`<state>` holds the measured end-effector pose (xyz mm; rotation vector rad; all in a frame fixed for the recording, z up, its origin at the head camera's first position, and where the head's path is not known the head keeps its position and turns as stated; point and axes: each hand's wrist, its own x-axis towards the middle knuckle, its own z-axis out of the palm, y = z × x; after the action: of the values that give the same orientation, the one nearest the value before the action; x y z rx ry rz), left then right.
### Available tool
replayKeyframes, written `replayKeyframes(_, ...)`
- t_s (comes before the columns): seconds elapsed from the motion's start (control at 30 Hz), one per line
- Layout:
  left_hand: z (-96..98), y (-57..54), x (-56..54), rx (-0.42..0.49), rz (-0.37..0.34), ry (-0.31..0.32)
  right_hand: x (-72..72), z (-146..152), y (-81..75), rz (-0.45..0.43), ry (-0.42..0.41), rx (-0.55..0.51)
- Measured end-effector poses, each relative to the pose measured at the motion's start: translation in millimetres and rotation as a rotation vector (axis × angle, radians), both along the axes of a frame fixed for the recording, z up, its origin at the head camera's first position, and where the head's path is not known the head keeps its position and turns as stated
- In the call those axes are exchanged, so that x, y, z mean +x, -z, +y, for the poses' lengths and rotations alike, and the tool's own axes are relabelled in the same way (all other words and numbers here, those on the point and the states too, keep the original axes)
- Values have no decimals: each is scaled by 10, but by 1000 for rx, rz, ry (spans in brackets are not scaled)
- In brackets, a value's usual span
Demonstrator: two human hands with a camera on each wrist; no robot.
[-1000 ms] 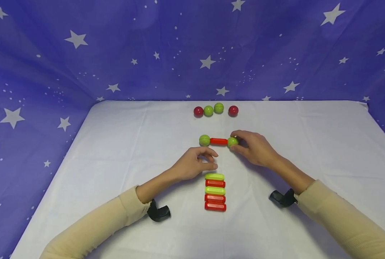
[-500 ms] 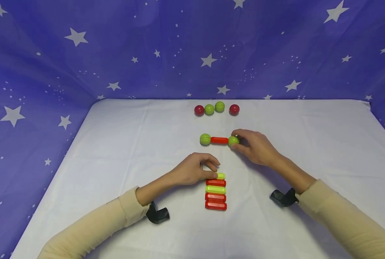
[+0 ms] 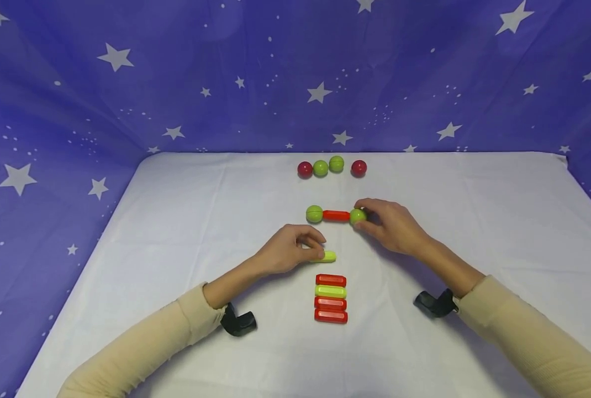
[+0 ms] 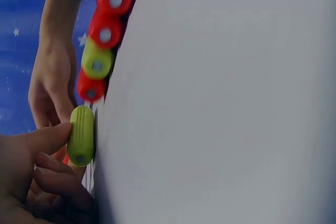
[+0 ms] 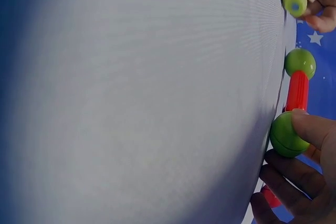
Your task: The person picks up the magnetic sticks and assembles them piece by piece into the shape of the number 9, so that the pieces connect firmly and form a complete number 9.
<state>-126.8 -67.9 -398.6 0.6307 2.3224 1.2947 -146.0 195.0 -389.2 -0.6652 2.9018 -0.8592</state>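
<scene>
So, left hand point(image 3: 288, 250) has thumb and fingertips pinched on yellow-green rod point(image 3: 330, 256), between row of four rods point(image 3: 331, 292) and red rod point(image 3: 336, 215). Right hand point(image 3: 392, 224) has fingers clamped on green ball point(image 3: 357, 216) touching red rod's right end. Backdrop point(image 3: 256, 110) print: white stars, blue ground.
</scene>
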Motion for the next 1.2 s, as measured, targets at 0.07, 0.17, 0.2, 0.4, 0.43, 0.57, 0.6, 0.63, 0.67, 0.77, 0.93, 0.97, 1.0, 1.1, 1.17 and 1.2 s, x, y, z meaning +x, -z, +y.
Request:
replayKeyframes(0.07, -15, 2, -41, -13, 23, -35, -1, 4, -2, -1, 1, 1)
replayKeyframes(0.17, -32, 0, -79, -24, 48, -63, 0, 6, -3, -4, 2, 2)
replayKeyframes(0.2, -36, -2, -85, -28, 52, -66, -1, 5, -2, -7, 3, 2)
replayKeyframes(0.4, -44, -18, -71, -65, 75, -41, -4, -3, -4, -10, 5, 0)
replayKeyframes(0.43, -43, -21, -66, -77, 81, -33, -4, -3, -5, -10, 4, -1)
replayKeyframes(0.57, -43, -35, -44, -126, 111, -7, -7, -7, -4, -15, 3, -5)
replayKeyframes(0.6, -44, -36, -40, -135, 119, -1, -8, -7, -3, -16, 3, -5)
replayKeyframes(0.63, -45, -36, -36, -141, 128, 1, -9, -8, -2, -17, 3, -5)
replayKeyframes(0.67, -47, -34, -33, -143, 132, 3, -9, -9, -1, -17, 3, -5)
replayKeyframes(0.77, -54, -28, -29, -124, 129, 4, -9, -9, 0, -17, 3, -5)
replayKeyframes(0.93, -69, -33, -20, -58, 80, 9, -5, -12, -3, -18, 4, 2)
replayKeyframes(0.97, -70, -34, -18, -48, 71, 11, -4, -11, -2, -15, 3, 1)
replayKeyframes(1.0, -71, -35, -17, -43, 62, 13, -2, -10, 0, -11, 1, 0)
replayKeyframes(1.1, -73, -32, -16, -36, 49, 14, 2, -13, 0, -7, 3, 0)
replayKeyframes(1.17, -72, -30, -17, -31, 42, 7, 4, -12, -2, -7, 4, 3)
replayKeyframes(1.2, -72, -31, -15, -23, 34, 0, 5, -15, -5, -8, 6, 6)
